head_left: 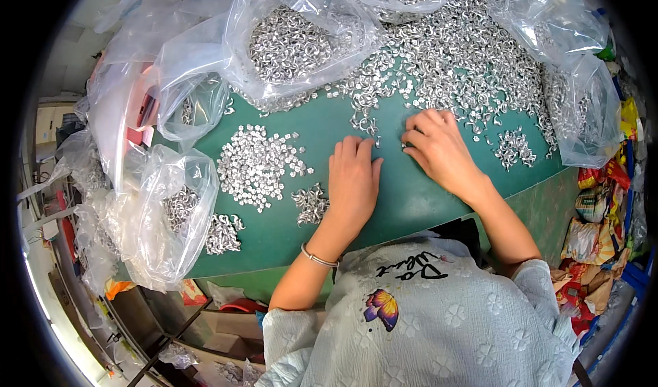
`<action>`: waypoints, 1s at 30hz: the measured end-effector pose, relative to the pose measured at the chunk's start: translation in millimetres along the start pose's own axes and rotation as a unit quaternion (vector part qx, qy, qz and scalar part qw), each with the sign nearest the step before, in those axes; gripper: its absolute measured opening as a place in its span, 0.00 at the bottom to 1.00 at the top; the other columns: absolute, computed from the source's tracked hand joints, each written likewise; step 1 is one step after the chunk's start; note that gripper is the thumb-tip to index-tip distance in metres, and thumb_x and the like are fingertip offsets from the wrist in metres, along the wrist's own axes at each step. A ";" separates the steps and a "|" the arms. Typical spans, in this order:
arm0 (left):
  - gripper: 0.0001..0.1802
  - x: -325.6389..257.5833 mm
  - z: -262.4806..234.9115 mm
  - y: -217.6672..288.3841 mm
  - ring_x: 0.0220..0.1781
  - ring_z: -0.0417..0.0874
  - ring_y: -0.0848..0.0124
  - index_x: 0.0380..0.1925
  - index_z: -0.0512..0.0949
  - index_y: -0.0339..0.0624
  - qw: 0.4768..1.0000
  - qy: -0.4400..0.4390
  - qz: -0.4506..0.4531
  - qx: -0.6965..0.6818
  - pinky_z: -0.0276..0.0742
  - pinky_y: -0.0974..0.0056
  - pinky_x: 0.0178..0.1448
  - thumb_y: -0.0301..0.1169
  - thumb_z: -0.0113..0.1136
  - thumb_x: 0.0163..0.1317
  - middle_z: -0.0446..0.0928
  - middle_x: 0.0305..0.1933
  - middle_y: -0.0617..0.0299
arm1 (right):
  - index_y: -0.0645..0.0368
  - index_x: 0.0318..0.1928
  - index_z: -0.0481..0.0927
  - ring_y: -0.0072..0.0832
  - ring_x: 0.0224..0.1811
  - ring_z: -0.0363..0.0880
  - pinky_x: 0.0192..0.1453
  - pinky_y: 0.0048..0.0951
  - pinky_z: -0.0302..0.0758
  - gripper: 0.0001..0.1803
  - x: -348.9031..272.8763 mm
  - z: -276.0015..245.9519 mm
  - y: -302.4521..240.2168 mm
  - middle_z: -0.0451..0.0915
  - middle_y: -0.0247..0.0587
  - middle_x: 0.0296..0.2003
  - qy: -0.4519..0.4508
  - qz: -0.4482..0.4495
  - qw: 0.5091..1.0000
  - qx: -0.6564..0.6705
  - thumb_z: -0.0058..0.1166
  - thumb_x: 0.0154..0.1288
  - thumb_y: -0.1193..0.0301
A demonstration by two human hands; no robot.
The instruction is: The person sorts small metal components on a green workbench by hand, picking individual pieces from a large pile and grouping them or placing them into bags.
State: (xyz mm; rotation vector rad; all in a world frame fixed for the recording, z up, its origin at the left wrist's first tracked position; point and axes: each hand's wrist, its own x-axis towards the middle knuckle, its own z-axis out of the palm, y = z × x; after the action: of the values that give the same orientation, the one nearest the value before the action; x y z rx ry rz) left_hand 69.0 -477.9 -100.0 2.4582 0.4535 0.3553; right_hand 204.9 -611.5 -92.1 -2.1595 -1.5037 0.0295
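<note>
- Your right hand (436, 147) curls over the table, thumb and forefinger close together; a silver glint shows at their tips, but you cannot tell whether they clamp a piece.
- Your left hand (354, 181) lies palm down, its thumb a little apart from the bent fingers; whether anything is pinched beneath is hidden.
- Loose metal pieces (368, 125) lie just beyond and between your hands, trailing from the far heap (456, 58).
- Each piece should feel light, stiff and hard to break; smooth metal may slip, and curved ends may hook together.
- Take one at its middle between thumb and fingertip, clear of its neighbours.
- Most pieces look silver, shiny and curved, like little hooks; the flat spread (253, 164) to your left looks more like small blossoms.
- Smaller piles sit beside your left wrist (312, 204) and to the right of your right hand (514, 147).
- Farther out, clear bags (236, 41) with more pieces stand around the green table (404, 205).
</note>
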 end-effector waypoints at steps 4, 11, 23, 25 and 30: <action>0.13 -0.3 9.6 5.3 0.45 0.76 0.50 0.43 0.75 0.32 0.993 -0.010 0.024 -0.115 0.73 0.55 0.50 0.20 0.60 0.57 0.75 0.45 0.48 | 0.58 0.43 0.79 0.37 0.55 0.70 0.59 0.40 0.63 0.14 14.2 1.3 -1.5 0.75 0.40 0.48 0.055 0.025 0.998 0.023 0.61 0.54 0.75; 0.12 -13.7 -24.8 -10.4 0.47 0.78 0.50 0.44 0.76 0.33 0.996 0.033 -0.036 -0.078 0.74 0.55 0.51 0.19 0.57 0.59 0.78 0.44 0.47 | 0.55 0.43 0.79 0.36 0.61 0.68 0.66 0.47 0.59 0.13 12.3 15.2 14.1 0.74 0.37 0.51 -0.027 -0.052 0.998 -0.012 0.61 0.56 0.73; 0.21 37.2 -0.4 -30.1 0.43 0.79 0.55 0.50 0.73 0.34 0.998 0.025 0.026 -0.045 0.76 0.58 0.46 0.17 0.62 0.54 0.72 0.46 0.49 | 0.58 0.45 0.80 0.37 0.51 0.72 0.54 0.39 0.65 0.16 41.4 2.6 14.2 0.77 0.39 0.43 0.123 0.039 0.991 0.020 0.62 0.54 0.74; 0.20 38.9 7.8 -25.4 0.43 0.80 0.57 0.49 0.74 0.33 0.990 -0.011 0.017 -0.141 0.79 0.60 0.43 0.16 0.61 0.54 0.74 0.47 0.49 | 0.57 0.42 0.80 0.37 0.50 0.72 0.52 0.38 0.65 0.13 57.9 22.3 9.8 0.77 0.38 0.43 0.107 0.010 0.994 0.015 0.62 0.54 0.73; 0.16 30.6 -11.4 -11.4 0.45 0.81 0.60 0.46 0.77 0.34 0.978 -0.002 -0.001 -0.210 0.80 0.65 0.41 0.15 0.59 0.56 0.76 0.50 0.51 | 0.57 0.33 0.81 0.35 0.47 0.72 0.51 0.38 0.65 0.05 62.6 25.4 19.9 0.78 0.35 0.39 0.081 0.020 0.996 0.024 0.62 0.55 0.73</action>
State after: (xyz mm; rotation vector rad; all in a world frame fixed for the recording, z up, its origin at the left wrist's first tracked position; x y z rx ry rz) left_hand 90.0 -451.1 -93.6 2.0473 0.3397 0.4006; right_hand 239.1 -551.5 -106.0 -2.0990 -1.3541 -0.0930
